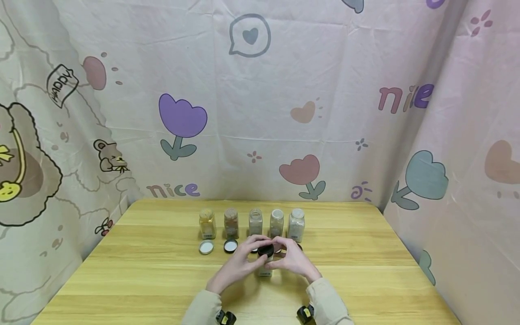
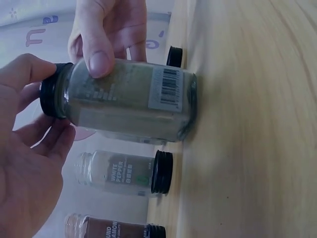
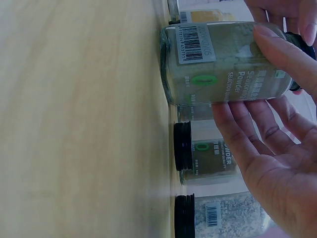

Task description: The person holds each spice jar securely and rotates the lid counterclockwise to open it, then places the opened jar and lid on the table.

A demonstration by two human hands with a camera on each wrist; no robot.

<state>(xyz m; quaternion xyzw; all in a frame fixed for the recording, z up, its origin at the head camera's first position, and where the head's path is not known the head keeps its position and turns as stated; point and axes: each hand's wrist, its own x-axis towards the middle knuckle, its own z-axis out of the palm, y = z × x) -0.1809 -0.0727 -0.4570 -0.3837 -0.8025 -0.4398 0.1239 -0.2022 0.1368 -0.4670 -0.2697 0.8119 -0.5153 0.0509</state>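
A square glass jar of seasoning powder (image 3: pixel 223 69) with a barcode label stands upright at the table's front middle, between both hands. Its black lid (image 2: pixel 52 94) sits on the mouth. My left hand (image 1: pixel 243 259) holds this lid, thumb and fingers on opposite sides of it. Lower down, my right hand (image 1: pixel 295 261) grips the glass body, its thumb on one face and fingers on another. Whether the base touches the wood or hovers just above it, I cannot tell.
Behind the hands, several lidless spice jars stand in a row, among them a yellow one (image 1: pixel 207 225), a brown one (image 1: pixel 231 225) and a white-grained one (image 1: pixel 296 225). Lids, such as a pale-faced one (image 1: pixel 206 247), lie before them. A patterned curtain (image 1: pixel 252 113) hangs behind the table (image 1: pixel 122 280).
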